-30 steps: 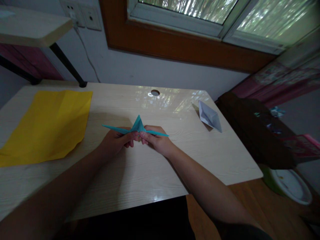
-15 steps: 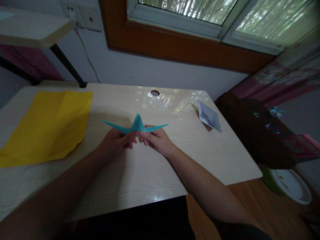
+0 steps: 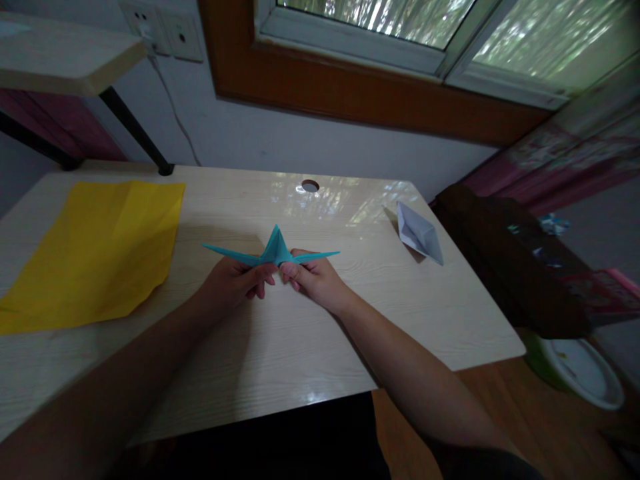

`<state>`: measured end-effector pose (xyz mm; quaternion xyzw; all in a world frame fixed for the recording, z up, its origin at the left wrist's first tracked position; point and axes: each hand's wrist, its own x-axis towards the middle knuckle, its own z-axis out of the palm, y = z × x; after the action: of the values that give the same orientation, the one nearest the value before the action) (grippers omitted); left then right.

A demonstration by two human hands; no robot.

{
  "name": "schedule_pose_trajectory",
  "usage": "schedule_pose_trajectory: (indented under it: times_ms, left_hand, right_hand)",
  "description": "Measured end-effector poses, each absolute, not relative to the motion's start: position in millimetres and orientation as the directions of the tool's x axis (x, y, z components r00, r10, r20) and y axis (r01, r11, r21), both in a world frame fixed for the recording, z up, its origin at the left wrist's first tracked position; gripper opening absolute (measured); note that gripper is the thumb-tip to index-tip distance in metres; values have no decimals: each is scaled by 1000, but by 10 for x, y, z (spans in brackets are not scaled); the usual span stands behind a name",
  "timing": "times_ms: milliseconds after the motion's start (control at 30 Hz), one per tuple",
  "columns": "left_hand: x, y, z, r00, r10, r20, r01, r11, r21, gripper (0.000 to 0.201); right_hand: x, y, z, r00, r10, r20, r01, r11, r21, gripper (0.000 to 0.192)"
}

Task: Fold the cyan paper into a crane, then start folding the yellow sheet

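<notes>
A folded turquoise paper figure (image 3: 276, 248) is held above the table, with a pointed peak in its middle and a long thin point spreading out to each side. My left hand (image 3: 240, 279) pinches it left of the peak, thumb on the near side. Closed on the part right of the peak is my right hand (image 3: 311, 275), its thumb close to the left thumb. The fingers hide the lower edge of the paper.
A yellow paper sheet (image 3: 100, 253) lies at the left of the wooden table (image 3: 300, 347). A folded white paper boat (image 3: 419, 232) rests at the right. A shelf (image 3: 70, 53) on black legs overhangs the back left corner.
The two side points of the turquoise figure have spread slightly outward and flatter. Both hands keep their hold in nearly the same place.
</notes>
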<state>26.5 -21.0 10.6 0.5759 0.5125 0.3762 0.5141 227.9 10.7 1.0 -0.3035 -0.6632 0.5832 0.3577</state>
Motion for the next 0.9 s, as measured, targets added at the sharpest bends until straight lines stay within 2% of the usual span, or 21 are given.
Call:
schedule_pose_trajectory:
  times_ms: [133, 333, 500, 767, 900]
  left_hand:
    - [266, -195, 75, 200, 976, -90, 167, 56, 984, 39]
    - [284, -198, 96, 243, 968, -60, 87, 40, 995, 33]
    - [277, -198, 61, 245, 967, -70, -11, 75, 997, 31]
    - [255, -191, 10, 227, 967, -111, -39, 123, 992, 28]
    - [260, -184, 5, 212, 971, -113, -37, 123, 992, 27]
  right_hand:
    - [2268, 111, -3, -580, 804, 131, -18, 148, -989, 43]
    - [2286, 114, -34, -573, 813, 103, 7, 130, -991, 47]
    - [2297, 107, -43, -616, 779, 117, -5, 145, -989, 47]
    - [2280, 131, -60, -614, 774, 155, -93, 124, -988, 42]
    - [2290, 160, -95, -607, 776, 171, -82, 153, -985, 39]
